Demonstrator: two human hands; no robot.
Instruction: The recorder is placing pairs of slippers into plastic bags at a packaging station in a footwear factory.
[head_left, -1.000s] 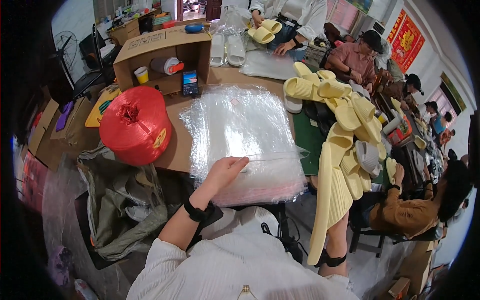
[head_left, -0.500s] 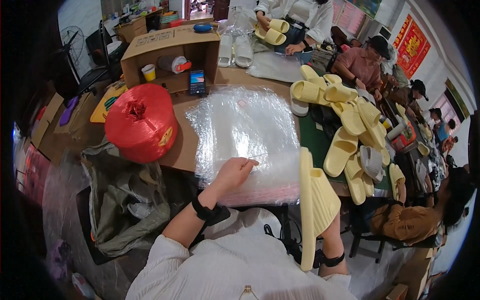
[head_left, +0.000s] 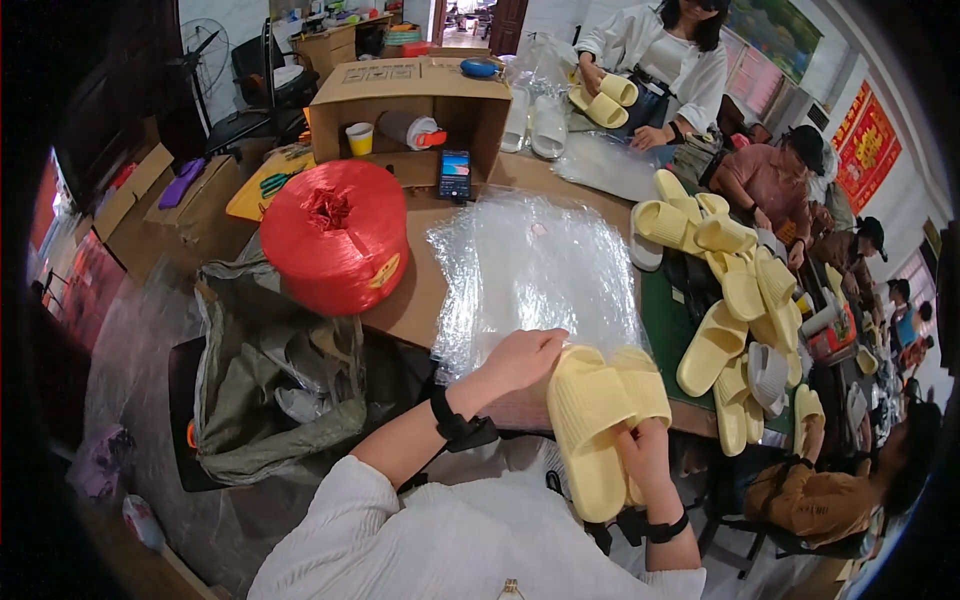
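A pair of pale yellow slippers (head_left: pixel 592 420) is in my right hand (head_left: pixel 648 455), whose fingers reach in under the straps. The ribbed toe ends point away from me, over the near edge of a stack of clear plastic bags (head_left: pixel 540 265). My left hand (head_left: pixel 527 358) is closed in a pinch at the near part of the stack, on what looks like the top bag's edge. Its fingertips are right beside the slippers' toe ends. The film between those fingers is hard to see.
Left of the bags stands a big red twine roll (head_left: pixel 335 240); behind it, a cardboard box (head_left: pixel 400 90) holds cups. A phone (head_left: pixel 454 175) leans there. Yellow slippers (head_left: pixel 712 348) lie heaped at right. Across the table a person (head_left: pixel 655 70) handles slippers; others sit along the right.
My right hand has brought the slippers up and left, from beside the table edge to the bags' near edge, turning them sole-down. My left hand stays pinched at the bags. The view has shifted.
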